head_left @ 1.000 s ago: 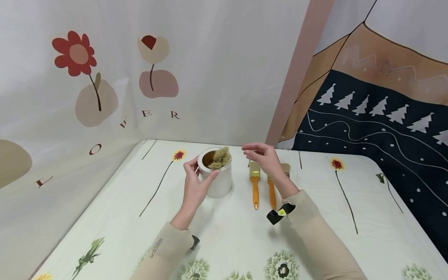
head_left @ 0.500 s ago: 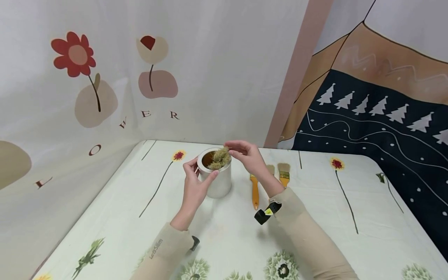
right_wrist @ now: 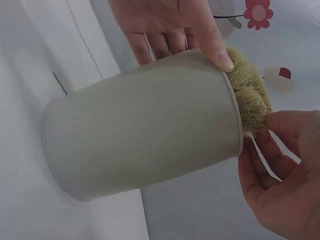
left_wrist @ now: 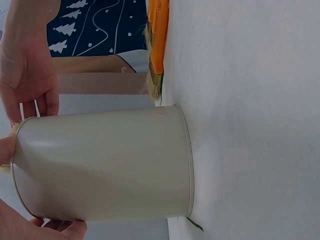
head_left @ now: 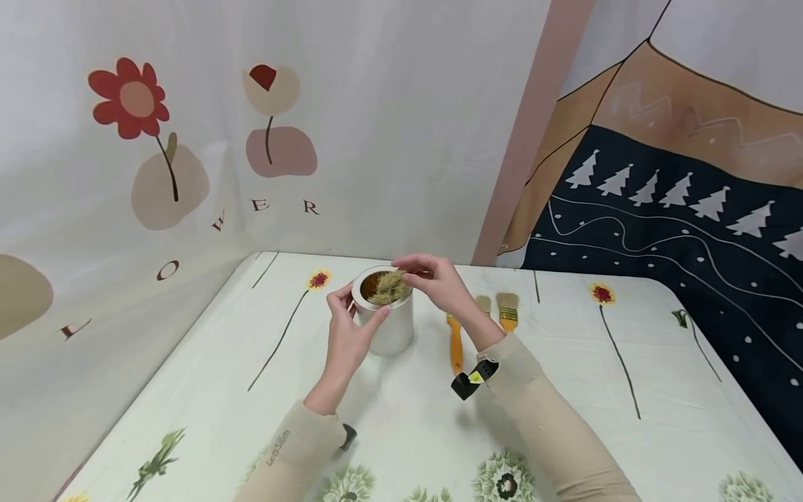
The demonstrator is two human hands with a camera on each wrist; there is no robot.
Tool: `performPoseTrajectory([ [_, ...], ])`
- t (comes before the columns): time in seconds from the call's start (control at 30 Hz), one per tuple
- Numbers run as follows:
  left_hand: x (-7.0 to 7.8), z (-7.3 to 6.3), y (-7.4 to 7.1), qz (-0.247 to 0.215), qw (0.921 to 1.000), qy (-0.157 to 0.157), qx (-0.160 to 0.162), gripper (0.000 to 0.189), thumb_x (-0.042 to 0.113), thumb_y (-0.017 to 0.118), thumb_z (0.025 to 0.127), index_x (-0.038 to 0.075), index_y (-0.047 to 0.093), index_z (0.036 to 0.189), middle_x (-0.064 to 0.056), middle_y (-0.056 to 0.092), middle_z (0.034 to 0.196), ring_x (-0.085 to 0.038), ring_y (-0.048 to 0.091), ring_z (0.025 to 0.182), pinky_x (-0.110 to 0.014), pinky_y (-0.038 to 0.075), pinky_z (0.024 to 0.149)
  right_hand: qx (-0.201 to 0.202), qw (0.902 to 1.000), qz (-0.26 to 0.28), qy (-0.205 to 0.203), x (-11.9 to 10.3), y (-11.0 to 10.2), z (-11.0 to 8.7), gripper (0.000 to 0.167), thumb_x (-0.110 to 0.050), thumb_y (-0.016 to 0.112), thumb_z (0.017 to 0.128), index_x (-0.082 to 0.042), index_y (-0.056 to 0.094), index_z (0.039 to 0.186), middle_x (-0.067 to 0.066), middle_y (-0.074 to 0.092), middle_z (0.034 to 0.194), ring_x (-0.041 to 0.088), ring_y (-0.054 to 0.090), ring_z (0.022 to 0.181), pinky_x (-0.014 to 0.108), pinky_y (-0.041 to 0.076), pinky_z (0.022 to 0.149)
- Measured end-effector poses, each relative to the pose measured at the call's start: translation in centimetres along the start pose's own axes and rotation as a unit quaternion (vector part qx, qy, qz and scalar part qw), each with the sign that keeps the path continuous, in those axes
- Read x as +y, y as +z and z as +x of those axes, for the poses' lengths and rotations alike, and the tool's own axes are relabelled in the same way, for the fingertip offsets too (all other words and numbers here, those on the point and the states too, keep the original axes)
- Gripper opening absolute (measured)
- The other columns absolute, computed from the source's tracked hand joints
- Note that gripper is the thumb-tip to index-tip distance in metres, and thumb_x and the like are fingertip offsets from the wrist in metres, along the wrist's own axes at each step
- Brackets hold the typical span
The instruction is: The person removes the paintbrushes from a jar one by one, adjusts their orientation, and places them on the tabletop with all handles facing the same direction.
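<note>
A white round canister [head_left: 392, 331] stands upright on the table, with a shaggy yellow-green bristly tuft [head_left: 387, 287] poking out of its mouth. My left hand [head_left: 349, 338] grips the canister near the top, its thumb on the near rim and its fingers round the far left side. In the right wrist view, fine stiff hairs show in the tuft [right_wrist: 250, 97]; what is under them is hidden inside. At the right side of the rim, my right hand [head_left: 436, 282] has curled fingers, with thumb and fingertips pinching the tuft's edge.
Paintbrushes with orange handles lie right of the canister: one brush [head_left: 456, 345] nearest it, another brush [head_left: 508, 312] farther right, and one between them partly behind my right forearm. A printed white cloth [head_left: 207, 390] covers the table. A curtain [head_left: 389, 139] hangs behind its back edge.
My right hand has moved left from above the paintbrushes to the canister's rim and reached the tuft, which now leans slightly left and lower. My left hand keeps its grip.
</note>
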State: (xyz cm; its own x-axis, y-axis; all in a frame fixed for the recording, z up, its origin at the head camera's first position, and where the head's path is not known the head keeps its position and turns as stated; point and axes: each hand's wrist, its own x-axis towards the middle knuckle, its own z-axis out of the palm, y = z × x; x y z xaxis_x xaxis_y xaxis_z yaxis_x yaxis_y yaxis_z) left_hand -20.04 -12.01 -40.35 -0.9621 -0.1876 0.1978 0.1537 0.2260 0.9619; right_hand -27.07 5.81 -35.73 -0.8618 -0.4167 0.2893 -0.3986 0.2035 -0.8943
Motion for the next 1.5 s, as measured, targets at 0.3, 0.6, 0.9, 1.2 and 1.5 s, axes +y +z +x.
performPoseTrajectory([
  [0.3, 0.1, -0.1, 0.0, -0.001, 1.0000, -0.001, 0.002, 0.078, 0.022, 0.076, 0.089, 0.003, 0.022, 0.143, -0.017, 0.031, 0.159, -0.028, 0.029, 0.151, -0.042, 0.027, 0.128, 0.029, 0.9996, -0.002, 0.006, 0.1, 0.3, 0.0, 0.015, -0.008, 0.064, 0.096, 0.000, 0.073, 0.106, 0.017, 0.069, 0.117, 0.011, 0.067, 0.089, 0.026, 0.061, 0.083],
  [0.6, 0.1, -0.2, -0.1, -0.003, 1.0000, -0.001, 0.001, 0.078, 0.022, 0.076, 0.089, 0.002, 0.022, 0.143, -0.017, 0.031, 0.158, -0.028, 0.029, 0.151, -0.042, 0.027, 0.128, 0.062, 0.9980, -0.006, -0.016, -0.7, 0.1, -0.3, 0.016, -0.014, 0.063, 0.098, -0.004, 0.072, 0.106, 0.014, 0.072, 0.108, 0.022, 0.068, 0.099, 0.035, 0.060, 0.093],
  [0.9, 0.1, -0.2, -0.1, -0.007, 1.0000, 0.000, 0.000, 0.077, 0.021, 0.076, 0.089, 0.003, 0.023, 0.142, -0.016, 0.033, 0.158, -0.028, 0.029, 0.151, -0.043, 0.027, 0.128, 0.129, 0.9851, 0.069, -0.091, -2.6, -0.6, -0.5, 0.016, -0.005, 0.060, 0.098, 0.007, 0.065, 0.107, 0.023, 0.067, 0.106, 0.002, 0.069, 0.089, 0.029, 0.063, 0.089],
  [1.2, 0.1, -0.2, -0.1, -0.002, 1.0000, -0.007, -0.002, 0.078, 0.022, 0.076, 0.089, 0.003, 0.023, 0.142, -0.016, 0.031, 0.159, -0.029, 0.028, 0.152, -0.043, 0.027, 0.128, 0.209, 0.9586, 0.095, -0.169, -4.7, -1.9, -0.7, 0.012, 0.003, 0.061, 0.095, 0.012, 0.063, 0.103, -0.013, 0.067, 0.093, 0.000, 0.069, 0.086, 0.025, 0.064, 0.083],
  [1.5, 0.2, -0.3, -0.1, -0.004, 1.0000, -0.003, -0.001, 0.077, 0.022, 0.076, 0.089, 0.004, 0.023, 0.142, -0.015, 0.032, 0.158, -0.028, 0.029, 0.151, -0.042, 0.028, 0.128, 0.272, 0.9278, 0.099, -0.236, -6.6, -4.8, -1.1, 0.021, -0.001, 0.065, 0.094, 0.017, 0.059, 0.103, -0.009, 0.068, 0.092, 0.001, 0.070, 0.082, 0.022, 0.064, 0.078],
])
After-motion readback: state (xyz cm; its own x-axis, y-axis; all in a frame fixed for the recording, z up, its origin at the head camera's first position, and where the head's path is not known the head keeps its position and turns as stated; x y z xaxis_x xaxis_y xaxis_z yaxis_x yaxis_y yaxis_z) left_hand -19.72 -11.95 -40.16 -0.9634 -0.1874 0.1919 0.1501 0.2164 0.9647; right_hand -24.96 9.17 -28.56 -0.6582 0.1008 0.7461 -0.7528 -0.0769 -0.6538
